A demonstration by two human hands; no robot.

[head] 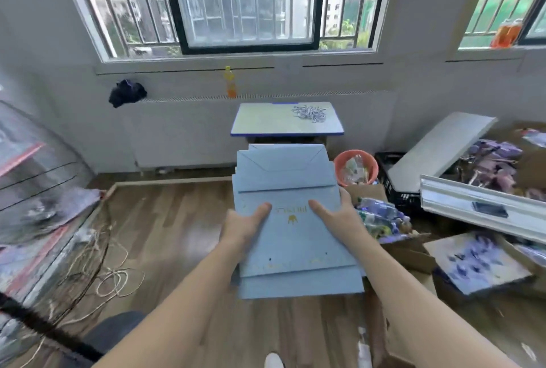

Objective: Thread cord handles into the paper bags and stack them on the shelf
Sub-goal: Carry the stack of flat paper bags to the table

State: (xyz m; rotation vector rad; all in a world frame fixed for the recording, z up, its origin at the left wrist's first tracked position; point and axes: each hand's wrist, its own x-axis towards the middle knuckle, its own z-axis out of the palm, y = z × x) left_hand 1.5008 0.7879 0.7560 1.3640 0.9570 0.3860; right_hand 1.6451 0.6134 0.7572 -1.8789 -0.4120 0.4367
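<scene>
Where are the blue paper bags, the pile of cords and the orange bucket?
blue paper bags [291, 178]: head view, on the top bag's folded bottom flap.
pile of cords [309, 113]: head view, middle of the tangle on the small table.
orange bucket [342, 158]: head view, on its left rim.

Both hands carry a stack of flat light-blue paper bags [291, 214] above the wooden floor [165, 226]. The left hand [240, 227] holds the stack's left edge, thumb lying on top; the right hand [339, 217] holds the right edge likewise. Ahead stands a small blue-edged surface [266, 121] bearing a heap of cord handles [310, 113]. An orange basket [342, 161] sits just right of the stack.
</scene>
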